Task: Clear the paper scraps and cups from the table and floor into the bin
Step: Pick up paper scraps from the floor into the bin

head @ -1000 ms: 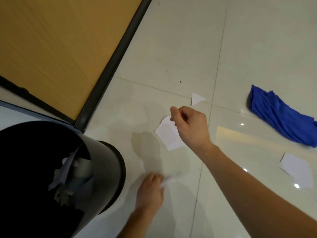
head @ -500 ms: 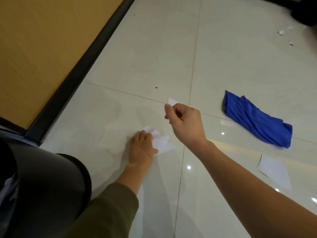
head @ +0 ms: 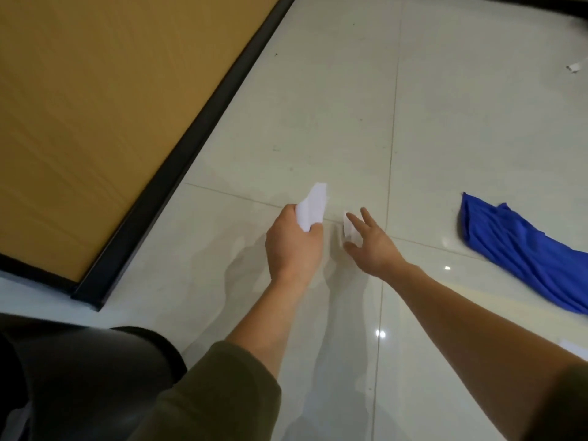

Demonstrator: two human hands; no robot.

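Floor pickup: left hand (head: pixel 292 246) is gripping a large scrap (head: pixel 313 205). Right hand (head: pixel 370 246), fingers spread, is reaching a small scrap (head: pixel 347 229) on the tiles. Next likely: pinching it, then carrying both to the near-left bin (head: pixel 79 377).

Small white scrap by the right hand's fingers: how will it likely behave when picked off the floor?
Probably very light and floppy: the larger scrap in the left hand curls. The small scrap seems to lie flat on glossy tile, so it may slide rather than lift; the right hand will likely need to pinch an edge.
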